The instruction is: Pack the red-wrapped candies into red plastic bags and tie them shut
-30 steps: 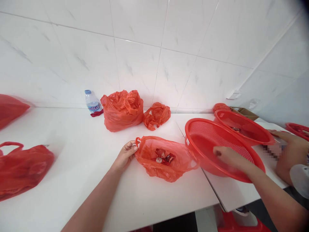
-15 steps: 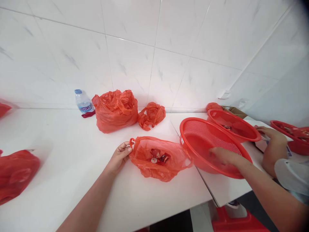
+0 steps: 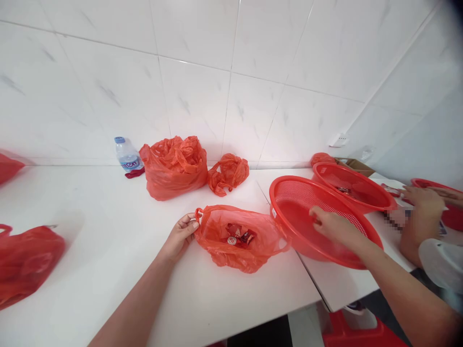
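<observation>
My left hand [image 3: 183,235] pinches the left handle loop of a red plastic bag [image 3: 237,260]. The bag sits open-mouthed on the white table, with several small shiny red packets [image 3: 248,236] and a small round disc [image 3: 232,240] at its bottom. Over the mouth of a red perforated plastic basket [image 3: 287,212], to the right of the bag, is my right hand [image 3: 334,228]. Its fingers are curled closed, and whatever they hold, if anything, is hidden. The basket's near side and part of its floor are covered by that hand and forearm.
A stuffed red bag [image 3: 175,176], a crumpled red bag [image 3: 229,173] and a water bottle [image 3: 126,155] stand along the wall. Another red bag [image 3: 29,260] lies at left. Beyond my basket are a second basket [image 3: 356,185] and a co-worker's arm [image 3: 421,226].
My right hand has risen slightly from inside the basket, its fingers now curled. My left hand keeps its hold on the bag. The co-worker's hand at right has moved.
</observation>
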`<state>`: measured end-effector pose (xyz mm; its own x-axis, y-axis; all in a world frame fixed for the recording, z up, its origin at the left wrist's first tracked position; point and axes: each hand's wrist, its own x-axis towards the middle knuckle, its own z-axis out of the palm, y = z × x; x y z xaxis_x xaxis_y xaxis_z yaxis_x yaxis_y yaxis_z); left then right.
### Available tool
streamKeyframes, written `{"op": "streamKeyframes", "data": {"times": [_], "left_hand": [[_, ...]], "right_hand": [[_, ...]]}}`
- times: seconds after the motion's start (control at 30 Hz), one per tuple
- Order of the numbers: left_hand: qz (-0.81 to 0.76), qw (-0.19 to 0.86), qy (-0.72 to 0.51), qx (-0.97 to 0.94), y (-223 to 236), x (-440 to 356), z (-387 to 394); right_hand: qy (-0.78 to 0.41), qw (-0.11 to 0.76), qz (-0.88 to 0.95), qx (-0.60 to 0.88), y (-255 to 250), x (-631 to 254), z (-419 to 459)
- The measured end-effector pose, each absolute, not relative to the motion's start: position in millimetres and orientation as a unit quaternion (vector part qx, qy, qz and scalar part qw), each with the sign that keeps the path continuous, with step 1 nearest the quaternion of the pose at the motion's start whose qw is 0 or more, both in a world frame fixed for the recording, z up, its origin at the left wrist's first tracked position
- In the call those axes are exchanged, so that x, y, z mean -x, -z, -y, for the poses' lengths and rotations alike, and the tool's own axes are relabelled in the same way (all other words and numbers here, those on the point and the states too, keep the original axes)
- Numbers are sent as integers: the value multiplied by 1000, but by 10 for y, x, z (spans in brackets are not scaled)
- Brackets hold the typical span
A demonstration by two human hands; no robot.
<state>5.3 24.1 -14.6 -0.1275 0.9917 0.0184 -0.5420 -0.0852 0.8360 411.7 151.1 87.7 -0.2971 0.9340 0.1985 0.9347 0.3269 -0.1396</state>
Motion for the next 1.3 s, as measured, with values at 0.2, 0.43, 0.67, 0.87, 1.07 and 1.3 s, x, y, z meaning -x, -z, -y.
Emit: {"op": "streamKeyframes", "data": {"times": [0.2, 0.43, 0.67, 0.87, 1.07, 1.3], "left_hand": [[-354, 577, -668, -310, 152, -52, -239], [-358, 580, -663, -310, 153, -41, -228], [-348, 580, -663, -320, 212, -25, -253], [-350, 580, -665, -313, 192, -38, -248], [-346, 580, -669, -310, 181, -37, -244], [-347, 569, -684, -298, 189, -35, -210]], "right_hand": [[9, 239, 829, 505, -1229, -3426, -1057], [-76, 260, 908, 321, -1028, -2683, -836], [-72, 264, 908, 317, -916, -2899, -788], [-94, 248, 860, 435, -632, -3509, -531], [-38, 215, 838, 500, -419, -3819, -463], [-119, 224, 783, 568, -301, -3572, -441]]}}
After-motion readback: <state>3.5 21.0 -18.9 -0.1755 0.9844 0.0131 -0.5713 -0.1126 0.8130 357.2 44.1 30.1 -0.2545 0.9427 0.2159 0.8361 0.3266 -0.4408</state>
